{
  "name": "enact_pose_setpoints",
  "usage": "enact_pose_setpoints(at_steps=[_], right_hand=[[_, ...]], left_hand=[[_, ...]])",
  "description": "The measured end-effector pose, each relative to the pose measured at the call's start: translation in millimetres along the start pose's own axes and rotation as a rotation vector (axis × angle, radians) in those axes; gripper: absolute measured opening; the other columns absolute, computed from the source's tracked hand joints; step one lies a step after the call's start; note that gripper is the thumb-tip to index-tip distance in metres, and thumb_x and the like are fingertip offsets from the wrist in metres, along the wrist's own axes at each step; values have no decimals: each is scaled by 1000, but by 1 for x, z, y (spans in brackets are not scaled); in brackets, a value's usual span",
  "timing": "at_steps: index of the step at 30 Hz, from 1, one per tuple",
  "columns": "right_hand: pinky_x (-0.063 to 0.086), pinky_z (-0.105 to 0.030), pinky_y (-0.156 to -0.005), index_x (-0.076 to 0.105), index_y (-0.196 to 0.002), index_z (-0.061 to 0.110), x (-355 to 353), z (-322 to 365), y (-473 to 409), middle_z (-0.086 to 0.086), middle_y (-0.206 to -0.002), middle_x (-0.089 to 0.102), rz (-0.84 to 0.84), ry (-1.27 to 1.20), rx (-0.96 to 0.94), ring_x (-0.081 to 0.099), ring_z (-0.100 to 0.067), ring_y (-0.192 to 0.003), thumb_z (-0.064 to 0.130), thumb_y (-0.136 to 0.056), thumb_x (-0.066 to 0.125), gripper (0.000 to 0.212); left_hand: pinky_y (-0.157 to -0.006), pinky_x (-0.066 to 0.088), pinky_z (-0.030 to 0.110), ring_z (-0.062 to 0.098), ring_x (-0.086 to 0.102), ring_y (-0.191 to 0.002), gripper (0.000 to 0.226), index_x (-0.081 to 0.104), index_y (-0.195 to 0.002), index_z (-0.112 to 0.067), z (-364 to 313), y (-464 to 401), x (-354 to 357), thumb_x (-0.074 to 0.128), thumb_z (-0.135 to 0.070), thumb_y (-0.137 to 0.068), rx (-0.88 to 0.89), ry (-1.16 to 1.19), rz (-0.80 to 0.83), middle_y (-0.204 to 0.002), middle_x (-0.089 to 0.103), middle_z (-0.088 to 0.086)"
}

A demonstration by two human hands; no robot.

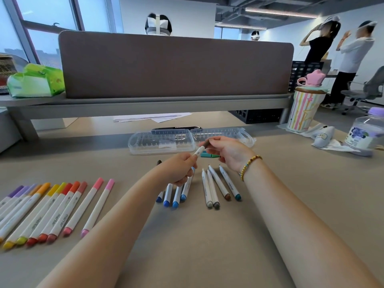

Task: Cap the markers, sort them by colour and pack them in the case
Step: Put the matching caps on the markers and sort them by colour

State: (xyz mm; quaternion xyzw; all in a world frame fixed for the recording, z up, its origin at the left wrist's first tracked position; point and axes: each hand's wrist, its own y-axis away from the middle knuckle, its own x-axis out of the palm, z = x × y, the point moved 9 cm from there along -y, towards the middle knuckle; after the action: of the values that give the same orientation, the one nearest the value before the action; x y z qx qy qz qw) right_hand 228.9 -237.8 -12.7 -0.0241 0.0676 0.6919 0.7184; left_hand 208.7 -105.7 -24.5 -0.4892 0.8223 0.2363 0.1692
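My left hand [180,169] grips the white barrel of a marker [199,151] above the table. My right hand [226,151] pinches the brown cap [206,144] at that marker's far end. An open clear plastic case [164,142] lies just beyond my hands. Capped purple, orange, yellow, red and pink markers [52,208] lie in a row at the left. Several blue markers [174,194] lie under my left hand. Uncapped grey, brown and teal markers [220,187] lie beside them. Loose teal caps [209,155] sit under my right hand, and a dark cap [159,162] lies left of it.
A grey desk divider [176,65] stands on a raised shelf behind the case. A striped cup [304,110] and a clear jar [363,132] stand at the right. A green tissue pack [37,81] sits at the left. People stand at the far right.
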Motion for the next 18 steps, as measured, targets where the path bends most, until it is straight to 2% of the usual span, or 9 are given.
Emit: enact_pose_setpoints(at_steps=[3, 5, 7, 10, 13, 14, 16, 18], right_hand=[[34, -25, -67, 59, -88, 20, 2, 11, 4, 3, -93, 67, -36, 158, -45, 55, -8, -83, 20, -97, 48, 14], [39, -21, -63, 60, -90, 17, -1, 23, 7, 5, -83, 60, -90, 367, -123, 51, -7, -77, 22, -97, 49, 14], [44, -23, -66, 61, -91, 14, -2, 32, 8, 3, -77, 55, -119, 510, -201, 49, -10, -76, 22, -97, 48, 16], [48, -25, -69, 60, -88, 14, -3, 34, 8, 3, -76, 53, -148, 562, -232, 49, -12, -79, 20, -97, 48, 16], [50, -31, -72, 58, -81, 19, -4, 37, 10, -3, -83, 57, -153, 538, -235, 51, -13, -81, 21, -97, 48, 19], [48, -28, -70, 57, -81, 19, -4, 38, 12, -1, -83, 58, -143, 514, -232, 51, -12, -79, 21, -97, 47, 19], [42, -19, -63, 58, -87, 15, -1, 37, 13, 3, -81, 58, -101, 491, -203, 51, -10, -80, 21, -98, 46, 18], [39, -18, -62, 61, -89, 12, 6, 32, 11, -4, -90, 62, -48, 546, -164, 51, -13, -85, 24, -98, 46, 20]], left_hand=[[-39, 29, 18, 9, 29, -45, 29, 47, -85, -14, 0, 1, -1, 31, -32, -101, -7, 17, -25, -59, 37, -1], [-40, 28, 18, 9, 29, -46, 31, 49, -83, -14, -1, 1, -2, 33, -33, -101, -7, 24, -67, -59, 37, -1], [-42, 29, 19, 10, 30, -47, 31, 49, -82, -14, -2, 1, 0, 33, -34, -100, -4, 30, -102, -60, 37, -1], [-42, 29, 20, 10, 30, -47, 31, 47, -82, -14, -4, 0, 8, 33, -34, -100, -8, 74, -111, -60, 37, 0], [-40, 29, 19, 10, 30, -47, 31, 48, -83, -13, -4, 0, 9, 33, -35, -100, -14, 114, -101, -60, 38, 0], [-41, 30, 19, 10, 31, -46, 32, 48, -83, -13, -6, 1, 9, 33, -35, -100, -13, 120, -86, -59, 39, -1], [-46, 35, 19, 10, 38, -50, 35, 50, -77, -15, -12, 3, 8, 34, -36, -100, 15, 19, -50, -58, 44, -2], [-53, 37, 20, 10, 41, -56, 39, 50, -69, -18, -18, 4, 6, 37, -40, -99, 54, -201, -37, -60, 45, -2]])
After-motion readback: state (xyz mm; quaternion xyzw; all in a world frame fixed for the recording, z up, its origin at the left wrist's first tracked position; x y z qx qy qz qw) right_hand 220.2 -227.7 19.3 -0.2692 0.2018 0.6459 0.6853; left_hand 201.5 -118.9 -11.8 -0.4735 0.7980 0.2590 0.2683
